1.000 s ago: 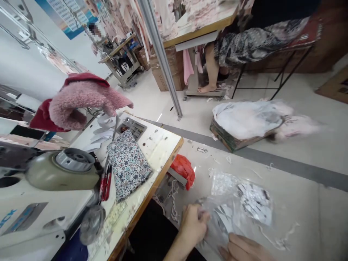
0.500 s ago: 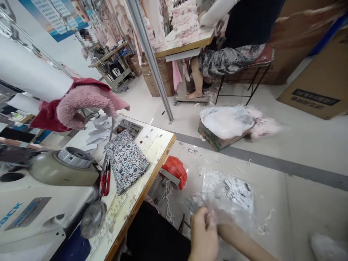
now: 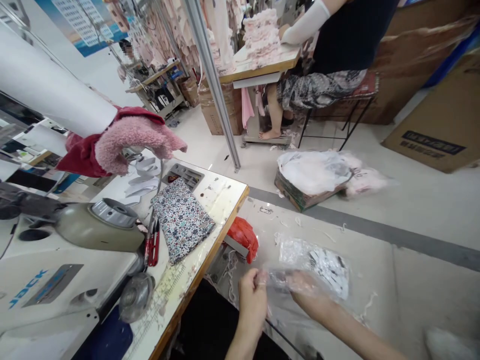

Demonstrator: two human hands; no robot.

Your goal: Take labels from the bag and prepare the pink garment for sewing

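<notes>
A clear plastic bag (image 3: 279, 305) hangs between my two hands, above the floor. My left hand (image 3: 254, 295) is closed on the bag's near left edge, thumb on top. Film covers my right hand (image 3: 303, 284), which grips the bag at its right; whether its fingers are inside or behind the film I cannot tell. Below and beyond them, a flat clear bag with black and white contents (image 3: 318, 262) lies on the floor. To the left, a folded floral cloth (image 3: 183, 220) rests on the sewing table (image 3: 228, 192).
A sewing machine (image 3: 90, 280) and red-handled snips (image 3: 152, 245) are at the left. An orange bag (image 3: 243, 237) sits below the table edge. On the floor stands an open carton lined with plastic (image 3: 300, 197). Past the metal post (image 3: 215, 95), a person (image 3: 348, 40) sits at another table.
My hands have moved apart, the left one shifting left and up, so the crumpled plastic bag is stretched between them. My right hand now shows through the film. The view has shifted slightly.
</notes>
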